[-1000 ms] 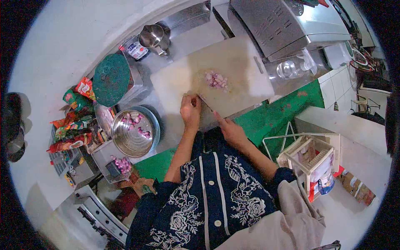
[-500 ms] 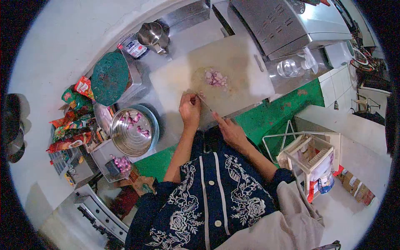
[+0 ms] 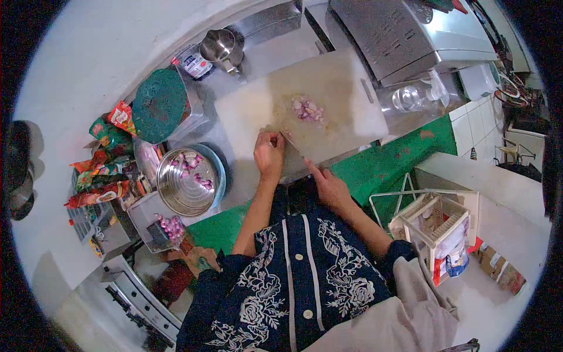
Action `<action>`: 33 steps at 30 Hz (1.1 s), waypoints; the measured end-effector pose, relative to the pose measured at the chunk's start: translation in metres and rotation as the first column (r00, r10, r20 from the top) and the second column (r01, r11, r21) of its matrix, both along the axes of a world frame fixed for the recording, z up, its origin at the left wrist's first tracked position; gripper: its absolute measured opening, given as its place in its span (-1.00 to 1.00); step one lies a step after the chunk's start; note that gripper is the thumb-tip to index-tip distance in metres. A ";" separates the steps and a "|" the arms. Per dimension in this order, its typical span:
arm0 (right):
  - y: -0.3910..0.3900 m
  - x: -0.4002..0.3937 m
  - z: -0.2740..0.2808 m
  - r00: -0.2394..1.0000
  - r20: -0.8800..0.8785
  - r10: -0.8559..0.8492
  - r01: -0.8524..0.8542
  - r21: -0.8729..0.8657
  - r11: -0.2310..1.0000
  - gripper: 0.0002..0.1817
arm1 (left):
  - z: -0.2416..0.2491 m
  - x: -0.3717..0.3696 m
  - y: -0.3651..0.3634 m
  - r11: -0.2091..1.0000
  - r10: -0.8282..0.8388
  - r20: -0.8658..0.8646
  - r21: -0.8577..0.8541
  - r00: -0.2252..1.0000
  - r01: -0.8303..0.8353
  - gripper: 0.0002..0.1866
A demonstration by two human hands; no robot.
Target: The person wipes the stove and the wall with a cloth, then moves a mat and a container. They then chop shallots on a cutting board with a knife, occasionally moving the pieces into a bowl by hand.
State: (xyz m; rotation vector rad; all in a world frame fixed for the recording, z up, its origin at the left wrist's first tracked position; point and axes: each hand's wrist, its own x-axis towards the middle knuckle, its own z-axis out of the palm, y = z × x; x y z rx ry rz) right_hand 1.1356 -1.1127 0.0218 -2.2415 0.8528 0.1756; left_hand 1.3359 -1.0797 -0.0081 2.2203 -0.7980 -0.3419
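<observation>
My left hand is closed at the near edge of a large white cutting board. Its fingertips pinch a small pinkish shallot, mostly hidden by them. With its fingers wrapped around the handle, my right hand holds a knife. The thin blade slants toward my left fingertips. Farther up the board lies a small heap of chopped shallots. To the left, a round steel pan holds several peeled shallots.
A clear tub of unpeeled shallots stands near another person's hand at lower left. Food packets, a green round lid and a steel jug line the left side. A spray bottle lies right of the board.
My right hand has drawn back slightly with the knife, down and to the right. My left hand stays nearly in place, and the whole view has shifted a little.
</observation>
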 end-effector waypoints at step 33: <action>-0.005 0.003 0.000 0.999 0.050 0.017 -0.017 0.009 1.000 -0.25 | -0.011 0.000 0.004 0.992 -0.011 -0.042 -0.124 0.999 0.006 -0.91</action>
